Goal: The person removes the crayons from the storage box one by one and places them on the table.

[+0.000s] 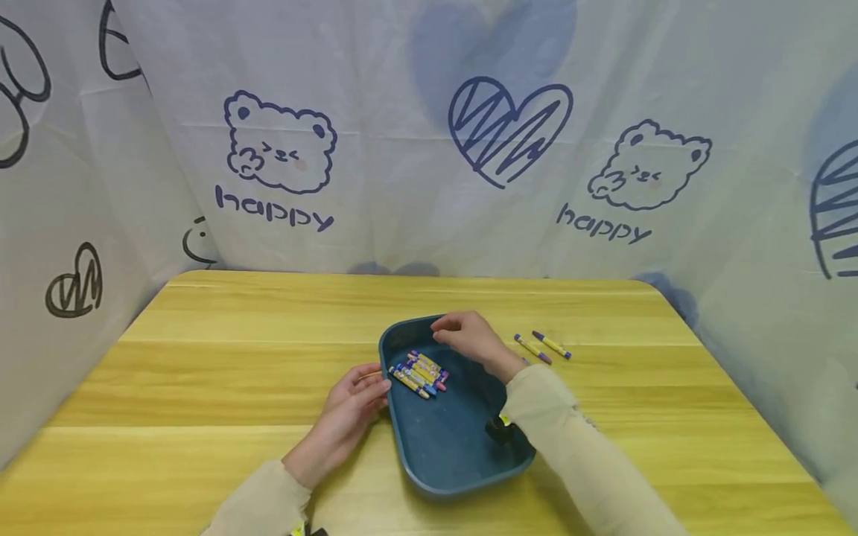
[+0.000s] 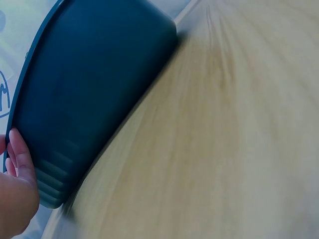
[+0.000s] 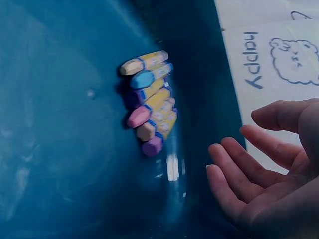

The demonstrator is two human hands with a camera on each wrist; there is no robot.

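Observation:
A dark blue-green plastic tray [image 1: 439, 484] stands on the table, with several crayons [image 1: 418, 372] lying side by side near its far left. In the right wrist view these crayons [image 3: 152, 102] show yellow wrappers and blue, purple, pink and pale tips. My left hand [image 1: 351, 413] holds the tray's left side at the rim; fingers [image 2: 21, 154] rest against its outer wall. Above the far end of the tray hovers my right hand [image 1: 472, 342], fingers loosely bent and parted from the thumb, nothing between them.
Right of the tray lie two crayons, a purple-tipped crayon [image 1: 532, 348] and a dark-tipped crayon [image 1: 552, 345]. Another is mostly hidden by my right wrist. The wooden table [image 1: 201, 402] meets a printed white cloth [image 1: 395, 216] behind and at both sides.

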